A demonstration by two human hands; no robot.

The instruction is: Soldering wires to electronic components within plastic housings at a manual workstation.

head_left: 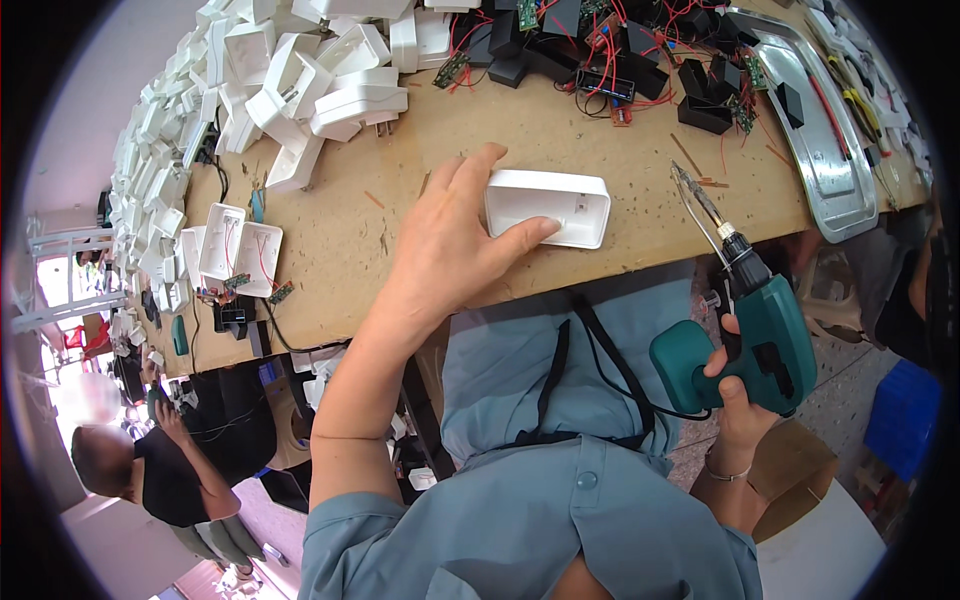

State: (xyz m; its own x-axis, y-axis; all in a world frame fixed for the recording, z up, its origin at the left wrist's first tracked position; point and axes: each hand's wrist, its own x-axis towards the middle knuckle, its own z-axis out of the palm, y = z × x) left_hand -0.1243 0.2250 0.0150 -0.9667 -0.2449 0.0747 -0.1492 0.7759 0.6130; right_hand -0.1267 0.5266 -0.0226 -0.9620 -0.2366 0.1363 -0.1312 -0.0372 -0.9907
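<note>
My left hand (450,235) holds a white plastic case (575,205) on the table by its left end. The thumb reaches into its hollow and the fingers lie along the outside. The case is a shallow, rounded box with its open side toward me. In my right hand (740,405) is a green soldering gun (785,335), gripped by its handle over the table's front edge. Its metal tip (690,185) points up and away, to the right of the case, with a thin curved tube beside it. A black cord runs from the gun across my lap.
White cases (290,85) are heaped at the far left. Black boxes (640,45) with red wires and green boards lie at the back. A metal tray (835,190) stands at the right. Wired case halves (225,240) sit at the left. Another person (190,460) works at lower left.
</note>
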